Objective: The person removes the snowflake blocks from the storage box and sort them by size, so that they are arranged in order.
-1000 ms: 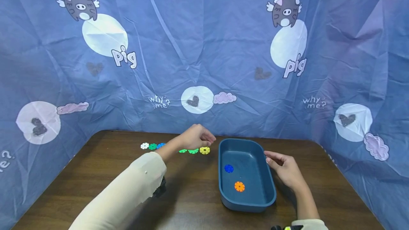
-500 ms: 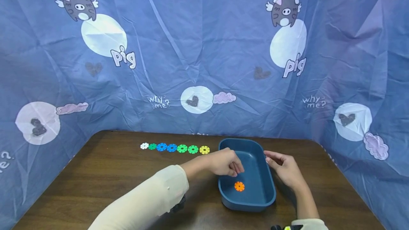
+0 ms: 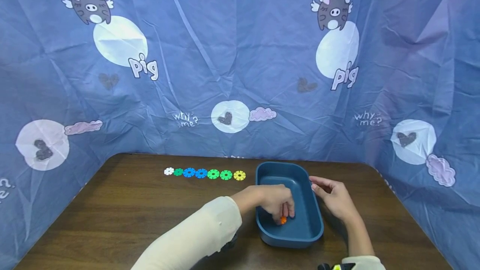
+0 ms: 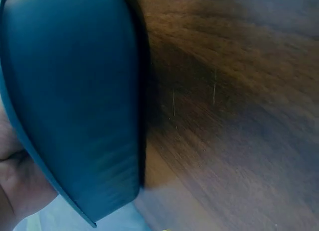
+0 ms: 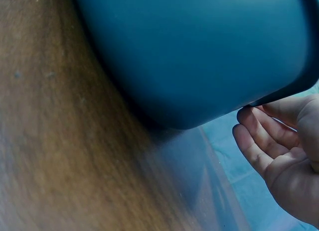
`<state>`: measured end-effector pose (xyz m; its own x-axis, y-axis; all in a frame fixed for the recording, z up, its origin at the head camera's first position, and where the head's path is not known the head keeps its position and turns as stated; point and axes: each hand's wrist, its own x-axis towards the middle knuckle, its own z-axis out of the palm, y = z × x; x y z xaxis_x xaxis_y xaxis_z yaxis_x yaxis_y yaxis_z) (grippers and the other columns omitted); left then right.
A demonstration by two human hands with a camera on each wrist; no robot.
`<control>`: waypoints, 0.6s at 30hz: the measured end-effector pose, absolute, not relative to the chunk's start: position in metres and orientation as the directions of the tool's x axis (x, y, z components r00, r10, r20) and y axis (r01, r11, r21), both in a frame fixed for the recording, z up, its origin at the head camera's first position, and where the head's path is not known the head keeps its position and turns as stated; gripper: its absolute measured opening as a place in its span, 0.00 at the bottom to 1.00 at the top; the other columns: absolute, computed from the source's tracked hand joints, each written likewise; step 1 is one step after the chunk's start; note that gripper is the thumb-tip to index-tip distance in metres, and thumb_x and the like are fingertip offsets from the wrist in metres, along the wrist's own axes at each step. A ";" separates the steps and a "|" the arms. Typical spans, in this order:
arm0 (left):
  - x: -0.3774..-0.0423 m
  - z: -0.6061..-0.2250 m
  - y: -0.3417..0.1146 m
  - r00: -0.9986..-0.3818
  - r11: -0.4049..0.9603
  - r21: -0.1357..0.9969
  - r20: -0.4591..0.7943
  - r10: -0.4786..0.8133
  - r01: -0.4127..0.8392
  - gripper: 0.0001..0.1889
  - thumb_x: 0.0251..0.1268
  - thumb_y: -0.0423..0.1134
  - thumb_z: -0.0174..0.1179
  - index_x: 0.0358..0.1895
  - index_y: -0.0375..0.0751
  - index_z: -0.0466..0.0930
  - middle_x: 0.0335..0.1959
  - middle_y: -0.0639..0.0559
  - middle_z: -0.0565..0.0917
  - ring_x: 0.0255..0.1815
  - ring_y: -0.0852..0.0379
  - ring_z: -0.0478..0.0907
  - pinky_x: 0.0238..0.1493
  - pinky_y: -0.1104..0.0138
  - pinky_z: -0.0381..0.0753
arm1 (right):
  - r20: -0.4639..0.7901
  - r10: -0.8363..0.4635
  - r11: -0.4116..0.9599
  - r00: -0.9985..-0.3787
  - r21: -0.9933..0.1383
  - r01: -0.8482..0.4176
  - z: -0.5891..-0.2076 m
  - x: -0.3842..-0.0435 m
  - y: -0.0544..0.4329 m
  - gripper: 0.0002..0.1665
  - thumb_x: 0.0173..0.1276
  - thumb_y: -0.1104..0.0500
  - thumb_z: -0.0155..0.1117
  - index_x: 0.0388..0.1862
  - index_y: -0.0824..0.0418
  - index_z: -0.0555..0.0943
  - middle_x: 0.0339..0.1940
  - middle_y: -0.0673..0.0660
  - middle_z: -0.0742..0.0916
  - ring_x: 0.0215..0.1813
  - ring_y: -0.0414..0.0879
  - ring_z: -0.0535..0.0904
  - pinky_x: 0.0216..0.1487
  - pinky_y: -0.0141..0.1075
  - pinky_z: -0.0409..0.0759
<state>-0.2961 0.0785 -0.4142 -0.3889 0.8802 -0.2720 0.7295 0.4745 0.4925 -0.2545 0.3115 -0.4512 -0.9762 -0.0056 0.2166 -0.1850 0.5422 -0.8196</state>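
Note:
In the head view my left hand [image 3: 275,201] reaches down into a blue plastic tub [image 3: 262,236], fingers bent toward its floor. Its thumb and fingertips pinch an orange snowflake disc [image 3: 283,220], which is mostly covered by them. The spot where a dark blue disc lay is hidden behind this hand. My right hand [image 3: 335,199] rests its fingertips against the outside of the tub's right rim. The right wrist view shows these fingers [image 5: 254,146] loosely extended at the edge of the tub [image 5: 199,52]. In the left wrist view, the tub wall [image 4: 75,101] covers most of my left hand [image 4: 22,181].
Left of the tub, toward the back of the brown wooden table [image 3: 123,216], several snowflake discs lie in a row. A white disc [image 3: 169,171] is at the left end and a yellow disc [image 3: 239,175] at the right. A blue patterned cloth [image 3: 232,74] hangs behind.
My left hand has moved from above the yellow disc into the tub, then down toward me to the orange disc. The dark blue disc has gone out of sight. My right hand stays at the rim.

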 end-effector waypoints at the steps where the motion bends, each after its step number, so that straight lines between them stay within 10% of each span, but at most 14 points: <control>1: -0.297 -0.415 0.079 -0.394 0.482 0.491 -0.277 0.876 0.726 0.16 0.55 0.31 0.78 0.47 0.45 0.89 0.34 0.59 0.86 0.35 0.69 0.81 0.39 0.78 0.81 | 0.217 -0.007 0.539 -0.976 -0.821 -0.186 -0.451 -0.254 0.311 0.20 0.77 0.59 0.63 0.62 0.67 0.82 0.57 0.64 0.87 0.54 0.49 0.84 0.47 0.28 0.81; 18: -0.302 -0.416 0.085 -0.443 0.514 0.443 -0.261 0.858 0.734 0.11 0.53 0.35 0.79 0.37 0.49 0.88 0.32 0.61 0.84 0.35 0.68 0.79 0.38 0.77 0.80 | 0.205 -0.009 0.540 -0.979 -0.823 -0.177 -0.450 -0.253 0.311 0.20 0.78 0.59 0.62 0.63 0.68 0.81 0.58 0.65 0.87 0.56 0.53 0.84 0.48 0.28 0.81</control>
<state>-0.3022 0.0850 -0.4157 -0.4430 0.8577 -0.2610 0.7343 0.5142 0.4432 -0.2529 0.3107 -0.4499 -0.9788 -0.0090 0.2047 -0.1770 0.5398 -0.8229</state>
